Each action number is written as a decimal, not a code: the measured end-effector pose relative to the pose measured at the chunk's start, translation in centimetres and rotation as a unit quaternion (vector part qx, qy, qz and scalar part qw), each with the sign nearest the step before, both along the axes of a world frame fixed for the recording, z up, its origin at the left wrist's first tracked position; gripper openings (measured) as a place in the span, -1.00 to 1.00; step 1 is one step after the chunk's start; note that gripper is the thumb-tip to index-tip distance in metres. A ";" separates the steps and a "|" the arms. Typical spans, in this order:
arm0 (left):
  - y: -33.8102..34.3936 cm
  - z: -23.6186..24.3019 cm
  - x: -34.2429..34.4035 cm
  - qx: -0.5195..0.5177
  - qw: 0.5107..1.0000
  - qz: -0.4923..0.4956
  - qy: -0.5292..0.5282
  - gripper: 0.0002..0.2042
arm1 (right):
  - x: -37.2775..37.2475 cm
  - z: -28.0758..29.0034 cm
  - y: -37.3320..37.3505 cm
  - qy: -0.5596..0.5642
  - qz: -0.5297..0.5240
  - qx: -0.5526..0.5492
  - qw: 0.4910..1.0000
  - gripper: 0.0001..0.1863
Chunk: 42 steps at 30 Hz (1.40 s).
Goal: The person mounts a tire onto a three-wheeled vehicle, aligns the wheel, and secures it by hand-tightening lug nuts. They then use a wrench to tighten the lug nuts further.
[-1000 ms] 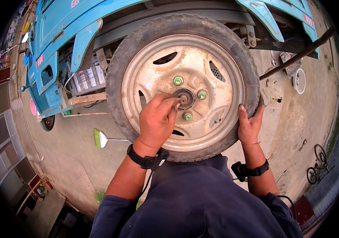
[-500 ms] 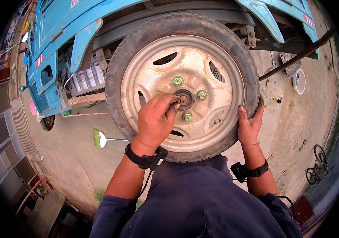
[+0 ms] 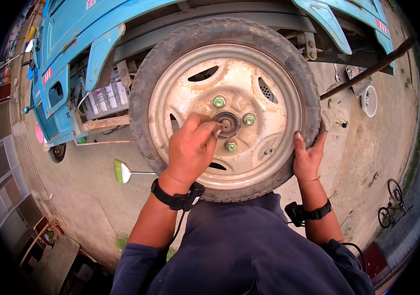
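A wheel with a black tyre (image 3: 224,33) and a rust-spotted pale rim (image 3: 239,71) stands upright before me, against a blue three-wheeled vehicle (image 3: 57,37). Three green nuts (image 3: 219,102) surround the rusty centre hub (image 3: 227,125) at top, right and bottom. My left hand (image 3: 192,147) is closed, thumb and fingertips pinched just left of the hub, covering that spot; what they hold is hidden. My right hand (image 3: 307,157) grips the tyre's lower right side, thumb at the rim's edge and fingers behind.
A dark metal bar (image 3: 372,71) slants up at the right, near a white bucket (image 3: 368,101). A green broom (image 3: 121,171) lies on the concrete (image 3: 101,206) at left. A bicycle (image 3: 391,206) is at lower right. Battery packs (image 3: 104,96) show under the vehicle.
The view has shifted very slightly. My left hand has crept a little up and left with it, still pinched by the hub; my right hand keeps its grip on the tyre.
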<state>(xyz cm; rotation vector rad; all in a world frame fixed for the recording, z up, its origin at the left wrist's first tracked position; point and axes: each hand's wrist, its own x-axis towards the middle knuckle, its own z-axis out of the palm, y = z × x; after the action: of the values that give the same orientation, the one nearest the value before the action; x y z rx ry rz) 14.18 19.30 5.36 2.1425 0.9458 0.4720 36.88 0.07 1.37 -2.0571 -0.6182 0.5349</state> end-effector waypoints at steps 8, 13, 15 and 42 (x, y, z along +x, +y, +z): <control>0.0 -0.6 -0.7 -0.043 0.998 0.044 -0.023 -0.82 | 0.2 0.0 0.0 -0.021 0.007 0.001 1.000 -0.23; 0.1 -0.3 -2.9 0.062 0.993 0.100 -0.002 -0.80 | 1.6 0.7 0.8 -0.014 0.033 -0.008 0.999 -0.23; 0.8 -0.1 -5.0 0.133 0.981 0.138 0.030 -0.72 | 2.2 0.8 1.3 -0.011 0.043 -0.006 0.999 -0.23; 0.8 0.2 0.3 0.110 0.993 -0.053 -0.007 -0.68 | 3.8 0.7 1.9 -0.022 0.081 -0.009 0.996 -0.16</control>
<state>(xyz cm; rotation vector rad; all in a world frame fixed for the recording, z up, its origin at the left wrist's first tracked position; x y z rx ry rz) 14.47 20.07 5.53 2.3695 0.7983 0.5593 40.70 1.98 2.11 -2.0506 -0.8149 0.5904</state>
